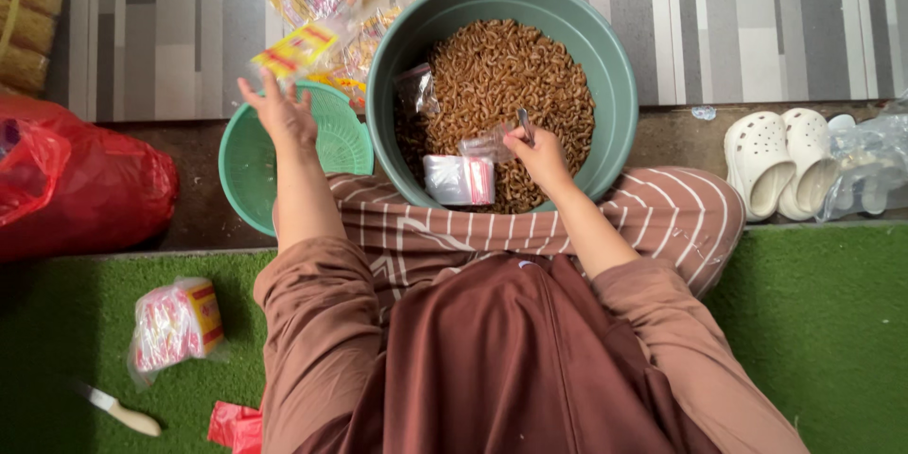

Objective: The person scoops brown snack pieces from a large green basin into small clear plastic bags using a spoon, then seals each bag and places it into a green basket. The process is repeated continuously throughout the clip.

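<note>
My right hand (539,153) pinches a small clear bag (487,144) over the snack-filled basin (501,85), left hand (282,113) spread empty; a slack pinch risks spilling.

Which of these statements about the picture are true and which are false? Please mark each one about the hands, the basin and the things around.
1. The large green basin holds brown dried snack pieces. True.
2. The left hand rests inside the basin. False: it is raised above the small green basket, fingers spread, beside a yellow and red packet.
3. The right hand is over the basin and holds a small clear bag. True.
4. A pair of black boots stands on the right. False: pale clogs lie there.
5. A knife with a pale handle lies on the green mat. True.
</note>
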